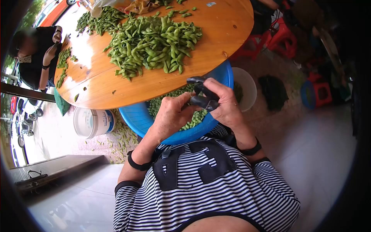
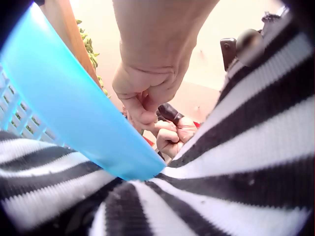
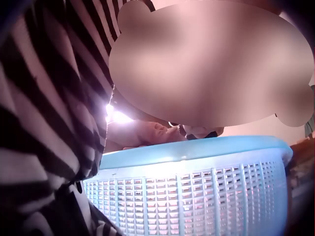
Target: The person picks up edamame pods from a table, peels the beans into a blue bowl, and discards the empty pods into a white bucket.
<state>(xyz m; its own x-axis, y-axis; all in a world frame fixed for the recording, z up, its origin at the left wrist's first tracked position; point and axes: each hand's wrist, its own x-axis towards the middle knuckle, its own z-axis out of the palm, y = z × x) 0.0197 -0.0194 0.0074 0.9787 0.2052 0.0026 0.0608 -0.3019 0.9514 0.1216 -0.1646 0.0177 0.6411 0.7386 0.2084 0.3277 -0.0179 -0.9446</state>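
Note:
Over the blue basket (image 1: pixel 131 123) my left hand (image 1: pixel 170 116) and right hand (image 1: pixel 227 106) meet at their fingertips, both with bent fingers. Black covers sit on several right fingers. Whether a pod lies between the fingertips cannot be made out. Green beans (image 1: pixel 195 119) lie inside the basket below. In the left wrist view, the left hand (image 2: pixel 147 81) has thumb and fingers together close to the right hand (image 2: pixel 174 135), beside the basket (image 2: pixel 64 93). The right wrist view shows fingers (image 3: pixel 147 132) above the basket rim (image 3: pixel 197 147); a blurred patch hides much there.
Green pods (image 1: pixel 154 44) are heaped on the wooden table (image 1: pixel 216 27), whose edge overhangs the basket. A white bucket (image 1: pixel 89 123) stands left, near husks on the floor; a pale tub (image 1: pixel 249 91) is at right. Across the table sits a person (image 1: pixel 31 58). Red stools (image 1: pixel 284 38) stand back right.

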